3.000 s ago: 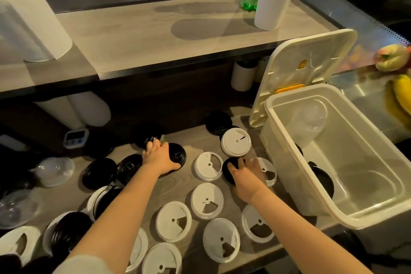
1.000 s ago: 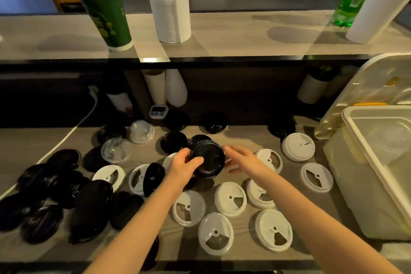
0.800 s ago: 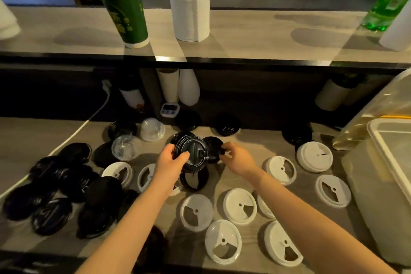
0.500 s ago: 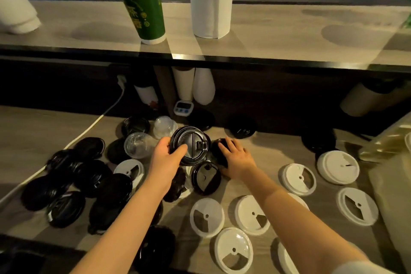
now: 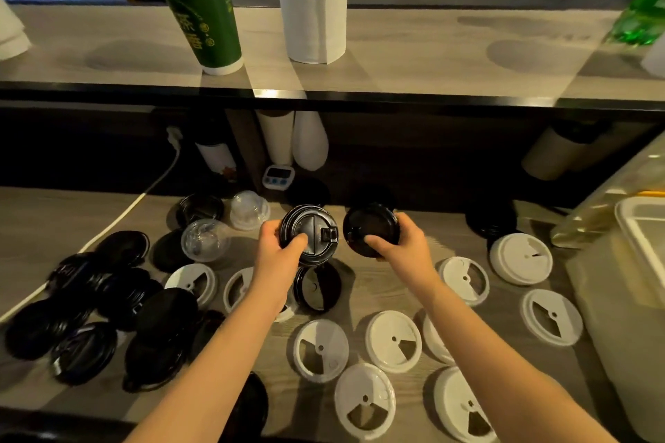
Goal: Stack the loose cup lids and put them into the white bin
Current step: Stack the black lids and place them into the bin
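Your left hand (image 5: 279, 250) grips a stack of black lids (image 5: 309, 234); your right hand (image 5: 399, 244) pinches another black lid (image 5: 370, 228). They look light, thin and slippery, so hold by the rims.

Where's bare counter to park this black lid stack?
Bare: lower counter left of the white cable; upper shelf right of the paper roll. Crowded: black lids at front left, white lids front centre and right.

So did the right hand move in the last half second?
Yes. The right hand has shifted rightward, away from the timer, and now holds a black lid tilted up instead of resting on the counter.
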Available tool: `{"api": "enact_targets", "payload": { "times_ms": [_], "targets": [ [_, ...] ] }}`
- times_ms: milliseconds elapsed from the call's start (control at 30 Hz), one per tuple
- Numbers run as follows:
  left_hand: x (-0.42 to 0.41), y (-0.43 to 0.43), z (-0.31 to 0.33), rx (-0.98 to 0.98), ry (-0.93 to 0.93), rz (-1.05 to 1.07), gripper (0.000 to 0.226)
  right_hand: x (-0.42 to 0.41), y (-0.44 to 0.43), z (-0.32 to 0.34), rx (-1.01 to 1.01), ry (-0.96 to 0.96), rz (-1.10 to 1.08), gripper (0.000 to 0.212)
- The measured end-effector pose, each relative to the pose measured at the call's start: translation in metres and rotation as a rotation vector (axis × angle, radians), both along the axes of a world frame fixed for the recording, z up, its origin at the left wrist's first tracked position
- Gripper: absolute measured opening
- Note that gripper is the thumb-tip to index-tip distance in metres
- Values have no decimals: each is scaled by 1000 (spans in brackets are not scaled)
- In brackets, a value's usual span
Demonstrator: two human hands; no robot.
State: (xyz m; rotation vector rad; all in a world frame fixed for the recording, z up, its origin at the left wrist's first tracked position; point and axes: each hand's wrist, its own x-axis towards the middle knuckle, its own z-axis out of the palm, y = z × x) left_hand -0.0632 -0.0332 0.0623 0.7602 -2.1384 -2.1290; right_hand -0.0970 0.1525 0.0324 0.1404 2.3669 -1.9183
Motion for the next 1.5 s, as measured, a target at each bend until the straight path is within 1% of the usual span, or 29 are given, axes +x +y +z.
{"api": "enact_targets", "payload": {
  "times_ms": [67,100,133,200,267,367,433,500,567,633,767,867,933,1000,1033,1067,1100,1167,1233,1300,1367,1433,1500],
  "targets": [
    [0,8,0,25,-1,10,27,8,7,18,-256,-62,-13,27],
    [1,11,0,37,-6,11,27,11,10,24,-350,-99,14,27],
    [2,14,1,52,-5,8,28,14,13,29,-414,-136,60,31],
    [5,21,3,102,-2,-16,33,19,13,34,-450,-195,158,40],
    [11,28,7,178,-4,-46,35,23,9,37,-357,-214,201,43],
    [19,37,14,289,-11,-49,27,28,5,37,-169,-212,205,44],
    [24,39,16,295,-36,-46,28,31,3,34,-67,-185,224,45],
    [29,41,16,290,-48,-63,33,35,1,31,78,-108,255,47],
    [33,41,17,242,-42,-104,36,39,-2,30,195,-20,284,47],
    [36,39,18,216,-30,-141,37,41,-4,30,187,10,292,43],
    [38,34,17,170,-42,-194,39,39,-2,30,132,-22,340,33],
    [38,34,16,169,-46,-189,37,34,3,24,146,-51,380,36],
    [36,36,16,172,-48,-176,36,29,6,23,105,-84,395,30],
    [32,38,14,160,-61,-141,35,24,9,21,12,-110,379,21],
    [28,37,12,141,-71,-118,34,20,12,19,-9,-119,356,20],
    [25,36,9,109,-78,-102,33,15,14,14,10,-123,323,21],
    [21,35,7,71,-80,-95,31,8,16,6,81,-110,284,22],
    [14,31,5,37,-80,-75,26,-7,22,-10,341,-50,227,23],
    [9,26,6,44,-76,-47,20,-25,27,-23,622,5,252,36],
    [4,22,9,41,-64,-23,20,-44,26,-31,827,13,341,52],
    [0,18,12,27,-45,-1,19,-63,20,-36,975,-16,442,62],
    [-3,15,15,19,-28,13,21,-78,11,-42,1102,-37,539,66],
    [-7,11,16,12,-21,19,21,-83,1,-47,1187,-69,611,68]
  ]
}}
